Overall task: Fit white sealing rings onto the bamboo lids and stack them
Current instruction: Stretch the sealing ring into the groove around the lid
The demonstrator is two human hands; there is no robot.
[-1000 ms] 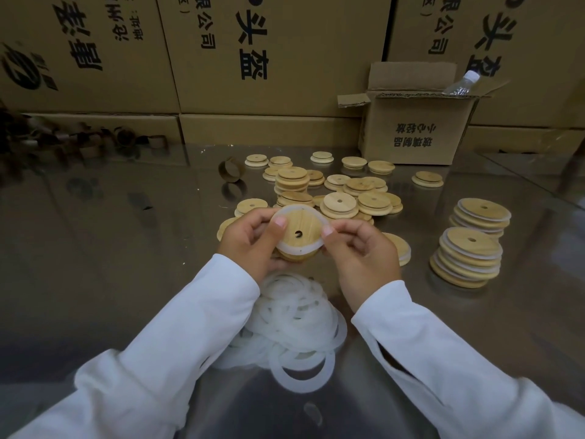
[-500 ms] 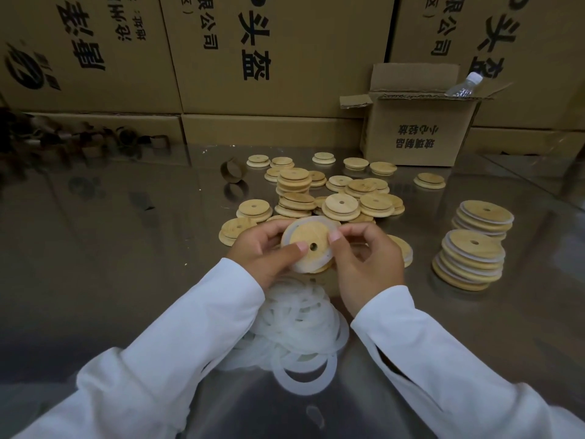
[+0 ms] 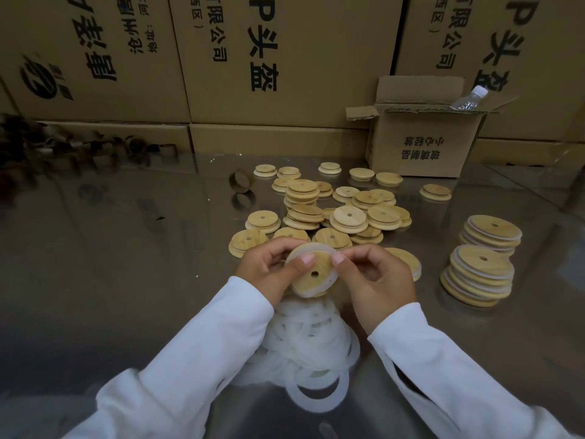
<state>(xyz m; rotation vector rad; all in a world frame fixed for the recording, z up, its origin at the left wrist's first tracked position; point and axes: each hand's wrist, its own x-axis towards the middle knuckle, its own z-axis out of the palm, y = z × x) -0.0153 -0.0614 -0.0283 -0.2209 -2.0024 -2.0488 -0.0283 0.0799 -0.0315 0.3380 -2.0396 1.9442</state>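
Head view. Both hands hold one lid [image 3: 311, 280] above the table [image 3: 126, 264], just over the ring pile [image 3: 310, 343].

- Left hand [image 3: 269, 269]: fingers curled behind the lid, thumb pressed on its upper face. Grasping the lid.
- Right hand [image 3: 376, 280]: thumb and forefinger pinch the lid's upper right edge, other fingers curled.
- Lid: tilted, centre hole facing the camera. A white ring [image 3: 305, 248] shows around its rim; whether it is fully seated, I cannot tell.
- Ring pile: loose white rings heaped between the sleeves, near the table's front edge.
- Unfitted lids [image 3: 348, 217]: scattered and loosely piled beyond the hands.
- Finished stacks [image 3: 478, 274]: two, at right, well apart from the hands, with white rings visible between the lids.
- Open box [image 3: 424, 144] at the back right, bottle [image 3: 468, 99] lying in its top.
- Cartons [image 3: 285, 58] line the rear.
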